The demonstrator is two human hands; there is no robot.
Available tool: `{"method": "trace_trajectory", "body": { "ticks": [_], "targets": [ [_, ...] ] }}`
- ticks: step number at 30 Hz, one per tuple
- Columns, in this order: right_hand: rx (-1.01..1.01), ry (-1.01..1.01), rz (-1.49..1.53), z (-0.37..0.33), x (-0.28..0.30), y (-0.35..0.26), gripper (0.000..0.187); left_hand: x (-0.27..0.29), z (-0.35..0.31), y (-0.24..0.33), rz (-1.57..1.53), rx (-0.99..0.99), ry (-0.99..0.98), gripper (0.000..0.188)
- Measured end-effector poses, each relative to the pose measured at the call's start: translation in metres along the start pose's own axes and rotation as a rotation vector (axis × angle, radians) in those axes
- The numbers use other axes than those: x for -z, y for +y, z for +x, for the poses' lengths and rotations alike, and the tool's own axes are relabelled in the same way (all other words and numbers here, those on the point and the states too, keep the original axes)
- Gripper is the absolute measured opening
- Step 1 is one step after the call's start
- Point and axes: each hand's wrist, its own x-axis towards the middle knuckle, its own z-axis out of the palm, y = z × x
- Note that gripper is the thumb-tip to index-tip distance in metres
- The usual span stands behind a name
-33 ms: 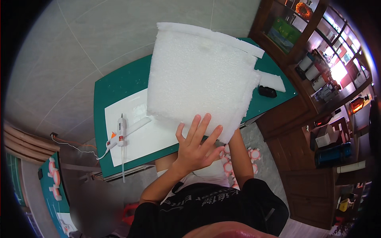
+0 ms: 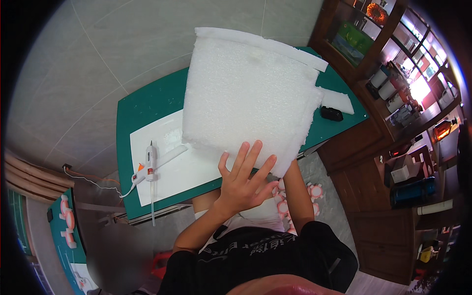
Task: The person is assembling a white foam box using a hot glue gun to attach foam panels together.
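A large white foam block (image 2: 246, 93) with a rough, grainy face is held up over the green table, tilted. A smooth foam strip (image 2: 236, 35) runs along its far edge. My left hand (image 2: 246, 177) lies against its near edge, fingers spread and pointing away from me. My right forearm (image 2: 297, 191) reaches up to the block's near right corner; the right hand itself is hidden behind the foam. To the left, a white glue gun (image 2: 150, 164) with a clear glue stick lies on a white sheet (image 2: 142, 191), beside a narrow white strip (image 2: 171, 156).
The green table (image 2: 142, 105) stands against a grey tiled wall. At its right end lie a small foam piece (image 2: 339, 101) and a black object (image 2: 331, 114). The glue gun's cord (image 2: 93, 180) runs left to the wall. Pink-and-white pieces (image 2: 314, 191) lie below; a wooden cabinet (image 2: 373, 236) stands right.
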Motion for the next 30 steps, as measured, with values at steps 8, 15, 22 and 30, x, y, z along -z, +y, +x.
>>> {"method": "trace_trajectory", "body": {
  "ticks": [8, 15, 22, 30],
  "targets": [
    [-0.039, -0.042, -0.023, 0.007, -0.027, -0.004, 0.053, -0.009, 0.037, 0.040, 0.158, -0.119, -0.035, 0.053],
    [-0.036, -0.117, -0.093, 0.027, -0.070, -0.033, 0.051, -0.035, 0.038, 0.086, 0.417, -0.363, -0.061, 0.044],
    [-0.053, -0.135, -0.127, 0.024, -0.098, -0.045, 0.050, -0.036, 0.035, 0.091, 0.321, -0.333, -0.056, 0.042],
    [0.011, -0.036, -0.051, -0.008, -0.083, -0.047, 0.049, -0.006, 0.043, 0.048, -0.075, -0.073, -0.022, 0.070]
  ]
}}
